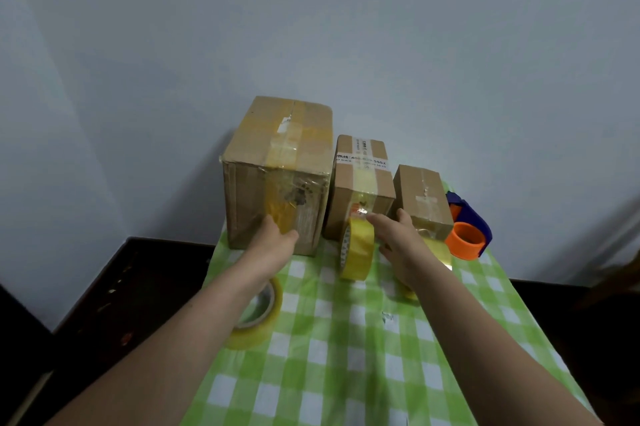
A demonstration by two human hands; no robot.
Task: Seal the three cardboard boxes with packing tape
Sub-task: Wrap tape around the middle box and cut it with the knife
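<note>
Along the far end of the table three cardboard boxes stand in a row. The large box (277, 162) at left has a dark mark on its near face, too blurred to read. The medium box (360, 183) bears a white label (362, 160) whose line opens with Chinese characters and ends in 5552; its smaller print cannot be read. The small box (422, 197) at right is plain. Yellowish tape runs over all three tops.

They stand on a green-and-white checked cloth (346, 356), dark surface at either side, a pale grey wall (346, 27) behind.

A flat tape roll (259, 321) lies near left, partly under the forearm. The left hand (277, 238) lies flat, fingers straight, against the large box's near face. An upright tape roll (358, 249) stands just before the medium box. One straight digit of the right hand (401, 242) touches the loose tape end above that roll, and another touches the small box. I cannot tell whether its other fingers grip anything. An orange-and-blue tape dispenser (467, 228) sits far right.
</note>
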